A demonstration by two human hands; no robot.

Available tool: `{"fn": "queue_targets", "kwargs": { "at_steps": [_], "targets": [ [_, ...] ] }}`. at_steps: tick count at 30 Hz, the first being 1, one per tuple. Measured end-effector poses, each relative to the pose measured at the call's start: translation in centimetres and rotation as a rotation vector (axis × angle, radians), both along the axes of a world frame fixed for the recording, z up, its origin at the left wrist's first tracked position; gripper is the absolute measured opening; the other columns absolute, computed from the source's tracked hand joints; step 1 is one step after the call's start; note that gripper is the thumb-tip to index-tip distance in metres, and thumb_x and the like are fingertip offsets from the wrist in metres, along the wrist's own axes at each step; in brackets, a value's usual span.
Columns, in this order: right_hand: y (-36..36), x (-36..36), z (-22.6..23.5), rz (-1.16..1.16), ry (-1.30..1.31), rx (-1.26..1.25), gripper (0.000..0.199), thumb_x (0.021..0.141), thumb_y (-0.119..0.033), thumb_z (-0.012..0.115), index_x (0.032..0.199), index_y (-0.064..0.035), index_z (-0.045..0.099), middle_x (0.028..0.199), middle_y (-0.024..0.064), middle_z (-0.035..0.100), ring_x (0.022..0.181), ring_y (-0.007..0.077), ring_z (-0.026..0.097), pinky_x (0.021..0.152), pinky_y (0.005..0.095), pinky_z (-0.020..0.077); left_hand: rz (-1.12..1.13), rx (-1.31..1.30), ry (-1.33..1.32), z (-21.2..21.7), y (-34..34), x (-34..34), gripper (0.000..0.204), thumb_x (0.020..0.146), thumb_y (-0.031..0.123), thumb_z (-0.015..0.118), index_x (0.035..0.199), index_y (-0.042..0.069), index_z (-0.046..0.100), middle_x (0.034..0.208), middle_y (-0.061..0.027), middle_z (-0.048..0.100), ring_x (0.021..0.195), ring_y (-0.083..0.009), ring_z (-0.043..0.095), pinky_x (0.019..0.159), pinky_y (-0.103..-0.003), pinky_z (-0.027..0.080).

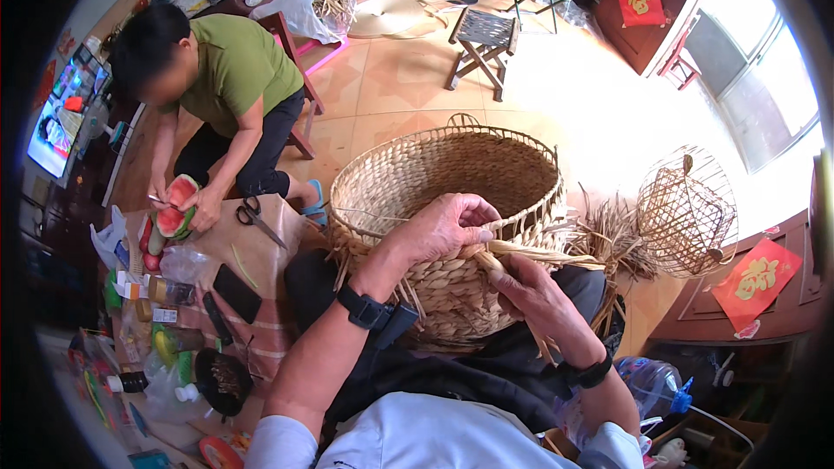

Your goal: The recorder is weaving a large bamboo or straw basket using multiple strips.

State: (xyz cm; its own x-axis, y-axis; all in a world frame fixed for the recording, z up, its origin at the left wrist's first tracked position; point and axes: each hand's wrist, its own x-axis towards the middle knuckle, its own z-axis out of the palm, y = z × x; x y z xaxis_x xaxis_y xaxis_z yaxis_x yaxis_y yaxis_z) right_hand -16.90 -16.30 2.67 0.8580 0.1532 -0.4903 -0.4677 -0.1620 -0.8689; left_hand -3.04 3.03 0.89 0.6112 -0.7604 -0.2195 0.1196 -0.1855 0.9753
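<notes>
The woven basket [452, 295], positioned between the knees [304, 287], appeared light and springy, best gripped at its rim [530, 219], where the left hand [443, 227] was clamped while the right hand [532, 295] pinched pliable straw [540, 249].

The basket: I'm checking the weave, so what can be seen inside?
Inside the basket, its woven far wall shows. Its near side and the left hand cover the near inner wall; the bottom cannot be made out.

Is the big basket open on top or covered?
Open: nothing covers the basket, and its woven inside wall shows.
</notes>
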Motion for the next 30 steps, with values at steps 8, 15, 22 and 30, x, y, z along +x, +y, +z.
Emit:
{"fn": "queue_targets", "kwargs": {
  "at_steps": [8, 15, 22, 30],
  "targets": [
    [1.8, -0.8, 1.6, 0.297, -0.715, -0.901, 0.016, 0.097, -0.012, 0.062, 0.107, -0.0003, 0.062, 0.097, 0.0153, 0.061, 0.090, 0.0342, 0.065, 0.074, 0.0457, 0.0531, 0.018, 0.047, -0.045, -0.8, 0.0, -0.3, 0.027, 0.100, 0.013, 0.073, 0.122, -0.002, 0.068, 0.102, -0.0047, 0.074, 0.094, -0.0098, 0.066, 0.086, -0.027, 0.055],
    [-1.3, 3.8, 3.4, 0.519, -1.192, -1.078, 0.017, 0.086, -0.011, 0.065, 0.101, -0.0035, 0.061, 0.100, 0.0098, 0.050, 0.095, 0.0269, 0.055, 0.077, 0.0407, 0.0509, -0.056, 0.092, -0.077, -1.1, -0.2, 0.4, 0.033, 0.103, 0.026, 0.070, 0.123, -0.002, 0.069, 0.103, -0.0041, 0.074, 0.091, -0.0091, 0.063, 0.081, -0.027, 0.054],
    [-0.3, 4.3, -3.2, 0.142, -1.122, -0.999, 0.020, 0.083, -0.004, 0.067, 0.103, -0.0073, 0.067, 0.100, 0.0130, 0.054, 0.095, 0.0330, 0.060, 0.075, 0.0464, 0.0518, -0.049, 0.134, -0.239, 0.0, 1.1, 0.4, 0.036, 0.099, 0.031, 0.075, 0.116, 0.000, 0.074, 0.091, -0.0016, 0.073, 0.083, -0.0085, 0.060, 0.074, -0.031, 0.053],
    [-0.3, 2.8, -3.6, 0.015, -0.829, -1.030, 0.033, 0.087, 0.005, 0.064, 0.119, -0.0035, 0.063, 0.112, 0.0195, 0.062, 0.106, 0.0414, 0.062, 0.081, 0.0505, 0.0519, 0.164, 0.146, -0.479, -3.0, -3.0, -0.7, 0.027, 0.079, 0.024, 0.078, 0.096, 0.002, 0.079, 0.087, -0.0201, 0.075, 0.079, -0.0326, 0.074, 0.072, -0.044, 0.057]
  ]
}}
